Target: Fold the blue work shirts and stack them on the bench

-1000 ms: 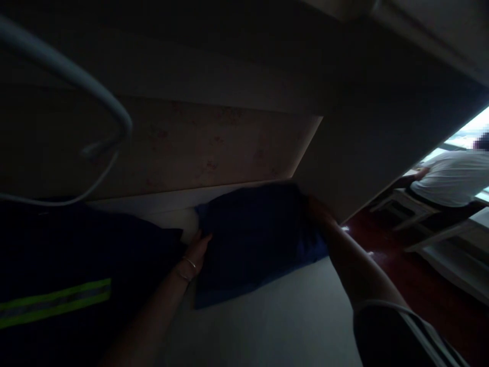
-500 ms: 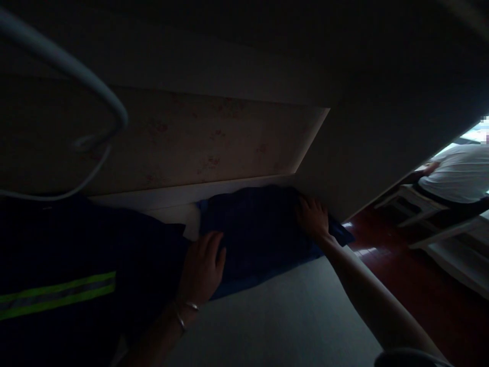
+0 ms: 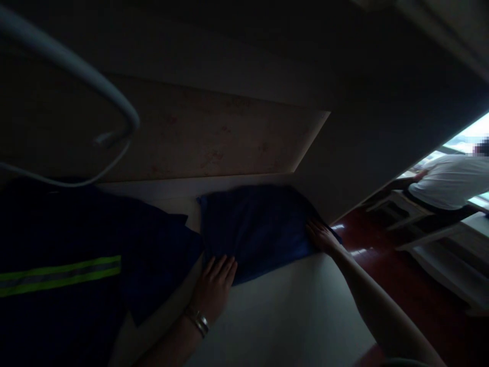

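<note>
A dark blue folded cloth (image 3: 260, 229), perhaps a garment, lies on a pale surface (image 3: 275, 311) against the back ledge. My left hand (image 3: 216, 285) rests open at its near left corner, fingers stretched out over the fabric. At the cloth's right end lies my right hand (image 3: 321, 237), flat with its fingers extended. A dark blue short-sleeved work shirt (image 3: 160, 250) is spread out on the left, its yellow-green and grey reflective stripe (image 3: 61, 275) running across it. One of its sleeves reaches close to my left hand.
A white cable (image 3: 114, 102) hangs in front at upper left. Behind the cloth stands a flower-patterned panel (image 3: 214, 132), with a dark side panel (image 3: 367, 142) at right. Beyond it, a person in a white top (image 3: 446, 178) sits by white benches above a red floor (image 3: 393, 275).
My left hand has moved right and nearer, onto the cloth's near corner, its fingers now straighter. My right hand has slid slightly nearer. The cloth looks flatter, and the camera view has shifted a little.
</note>
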Demonstrator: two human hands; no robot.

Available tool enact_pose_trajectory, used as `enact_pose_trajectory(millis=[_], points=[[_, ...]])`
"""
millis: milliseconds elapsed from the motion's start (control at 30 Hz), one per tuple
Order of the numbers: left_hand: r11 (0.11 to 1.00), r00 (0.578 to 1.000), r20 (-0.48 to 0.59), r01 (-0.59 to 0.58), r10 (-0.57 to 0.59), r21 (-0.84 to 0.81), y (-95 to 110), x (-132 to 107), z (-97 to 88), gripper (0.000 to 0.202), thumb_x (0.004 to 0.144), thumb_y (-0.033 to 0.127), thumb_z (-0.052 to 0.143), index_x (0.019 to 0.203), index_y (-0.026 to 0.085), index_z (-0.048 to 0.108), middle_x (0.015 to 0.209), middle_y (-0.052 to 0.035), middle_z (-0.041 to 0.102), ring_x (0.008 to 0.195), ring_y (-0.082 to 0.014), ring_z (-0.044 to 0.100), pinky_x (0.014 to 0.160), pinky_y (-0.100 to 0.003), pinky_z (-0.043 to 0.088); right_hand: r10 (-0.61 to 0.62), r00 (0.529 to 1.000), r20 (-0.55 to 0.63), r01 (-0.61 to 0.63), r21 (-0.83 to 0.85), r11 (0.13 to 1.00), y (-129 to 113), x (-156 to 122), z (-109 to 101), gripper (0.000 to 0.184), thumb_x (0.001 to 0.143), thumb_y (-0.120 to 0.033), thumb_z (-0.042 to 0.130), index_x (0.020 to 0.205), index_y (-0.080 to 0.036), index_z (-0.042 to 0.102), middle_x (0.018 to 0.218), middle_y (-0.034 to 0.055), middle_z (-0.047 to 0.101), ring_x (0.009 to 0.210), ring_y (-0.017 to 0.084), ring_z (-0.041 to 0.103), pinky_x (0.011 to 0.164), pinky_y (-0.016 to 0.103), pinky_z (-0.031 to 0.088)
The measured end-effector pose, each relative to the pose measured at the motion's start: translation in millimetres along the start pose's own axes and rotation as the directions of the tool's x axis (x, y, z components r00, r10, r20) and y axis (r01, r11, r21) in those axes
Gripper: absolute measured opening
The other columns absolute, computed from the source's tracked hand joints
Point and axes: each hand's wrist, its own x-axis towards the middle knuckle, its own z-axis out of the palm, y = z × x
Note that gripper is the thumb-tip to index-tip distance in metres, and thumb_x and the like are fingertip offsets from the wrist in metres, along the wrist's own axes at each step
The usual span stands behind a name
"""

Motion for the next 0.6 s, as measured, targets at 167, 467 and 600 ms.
enact_pose_trajectory(millis=[167,467,600], points=[[0.992,0.995,-0.096,0.017,-0.028,-0.122,20.9,8.4,-31.4,0.05,0.096,0.053,0.038,0.128,0.023,0.063,0.134,-0.0087,0.064,0.122,-0.0294,0.058,0.106,-0.054,0.042,0.106,0.979,-0.177,-0.109,-0.011,0.994,-40.1,14.2,-28.9,0.05,0.099,-0.037,0.032,0.143,-0.018,0.048,0.152,0.0132,0.043,0.138,0.03,0.041,0.113,0.049,0.031],[0.961,0.932,-0.239,0.257,-0.273,-0.099,-22.8,107.2,-24.1,0.061,0.095,0.055,0.031,0.144,0.023,0.048,0.159,-0.0114,0.032,0.146,-0.035,0.026,0.117,-0.065,0.013,0.138,0.986,-0.094,-0.125,0.133,0.983,-159.9,63.8,-32.4,0.058,0.101,-0.05,0.015,0.154,-0.031,0.029,0.163,0.0031,0.021,0.149,0.028,0.02,0.115,0.065,0.013],[0.936,0.914,-0.203,0.338,-0.351,-0.099,-49.1,111.4,-0.7,0.069,0.092,0.064,0.027,0.146,0.026,0.045,0.16,-0.0135,0.028,0.148,-0.0352,0.022,0.115,-0.068,0.006,0.156,0.987,0.025,-0.158,0.144,0.977,-152.6,77.5,-14.3,0.058,0.101,-0.048,0.012,0.156,-0.031,0.022,0.164,0.0028,0.018,0.15,0.028,0.016,0.114,0.067,0.014]])
